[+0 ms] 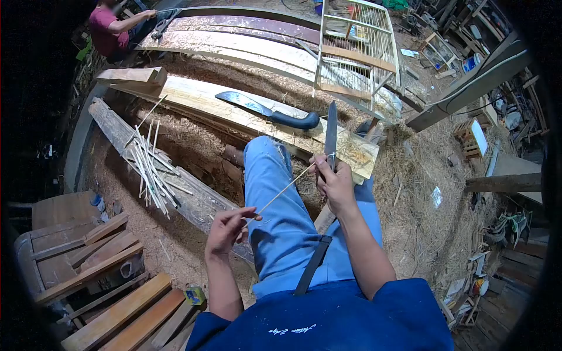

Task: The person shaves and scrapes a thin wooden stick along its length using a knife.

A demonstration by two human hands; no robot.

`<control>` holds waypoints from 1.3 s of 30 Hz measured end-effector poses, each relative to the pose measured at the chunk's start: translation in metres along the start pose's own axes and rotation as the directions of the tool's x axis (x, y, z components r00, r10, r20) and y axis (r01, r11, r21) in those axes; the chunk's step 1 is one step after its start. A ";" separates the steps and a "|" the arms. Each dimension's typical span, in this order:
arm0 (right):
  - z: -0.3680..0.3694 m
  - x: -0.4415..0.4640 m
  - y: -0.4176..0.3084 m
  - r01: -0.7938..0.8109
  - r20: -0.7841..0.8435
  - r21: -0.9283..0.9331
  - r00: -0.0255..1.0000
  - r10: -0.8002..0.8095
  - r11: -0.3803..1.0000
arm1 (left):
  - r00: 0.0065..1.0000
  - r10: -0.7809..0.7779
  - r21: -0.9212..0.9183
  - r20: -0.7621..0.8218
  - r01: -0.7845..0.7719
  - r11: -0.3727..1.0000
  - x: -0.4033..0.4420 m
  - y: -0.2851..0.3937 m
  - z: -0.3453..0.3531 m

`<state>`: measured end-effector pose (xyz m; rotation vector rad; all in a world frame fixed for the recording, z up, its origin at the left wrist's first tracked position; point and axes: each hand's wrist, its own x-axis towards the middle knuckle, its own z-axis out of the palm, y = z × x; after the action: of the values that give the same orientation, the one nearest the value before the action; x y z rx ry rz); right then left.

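Observation:
My left hand [225, 233] is closed on the lower end of a thin bamboo stick [285, 188], over my left thigh. The stick slants up to my right hand [333, 180], where its far end meets the fingers. That hand is wrapped around a knife, whose dark blade [332, 128] points away from me; its handle is mostly hidden in the palm. Just beyond, a larger knife with a black handle [295, 120] lies on a pale wooden beam [199, 96]. To the left, a loose bundle of thin sticks [149, 169] rests on a weathered plank [202, 190].
A wooden birdcage [355, 50] stands on long boards at the back. Another person [114, 26] sits at the upper left. A post [468, 88] slants in from the right. Cut boards [126, 310] lie at the lower left. Shavings cover the ground [415, 234].

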<state>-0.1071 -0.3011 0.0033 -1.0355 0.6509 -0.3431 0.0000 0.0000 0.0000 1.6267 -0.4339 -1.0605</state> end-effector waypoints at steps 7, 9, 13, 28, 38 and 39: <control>-0.001 -0.003 0.001 -0.052 -0.095 0.160 0.993 0.068 0.986 | 0.933 0.344 -0.792 0.102 -0.134 0.596 0.017 0.003 0.011; -0.003 -0.003 0.001 -0.037 -0.127 0.225 0.990 0.067 0.974 | 0.936 0.351 -0.862 -0.023 -0.197 0.467 0.021 0.010 0.025; -0.013 -0.002 0.013 -0.104 -0.149 0.355 0.975 0.167 0.929 | 0.933 0.321 -0.813 -0.161 -0.309 0.493 0.043 -0.001 0.044; -0.038 -0.007 0.030 -0.329 0.065 0.635 0.924 0.376 0.699 | 0.915 -0.017 -0.427 -0.402 -0.171 0.888 0.116 0.058 0.133; -0.046 -0.023 0.029 -0.379 0.127 0.664 0.907 0.402 0.645 | 0.900 0.067 -0.218 -0.431 -0.176 0.960 0.133 0.052 0.158; -0.047 -0.024 0.030 -0.379 0.126 0.662 0.907 0.403 0.647 | 0.905 0.090 -0.173 -0.417 -0.176 0.969 0.133 0.053 0.159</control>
<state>-0.1568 -0.3052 -0.0317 -0.1642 0.6857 -0.1829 -0.0456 -0.2082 -0.0082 1.5541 -0.1473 -0.6162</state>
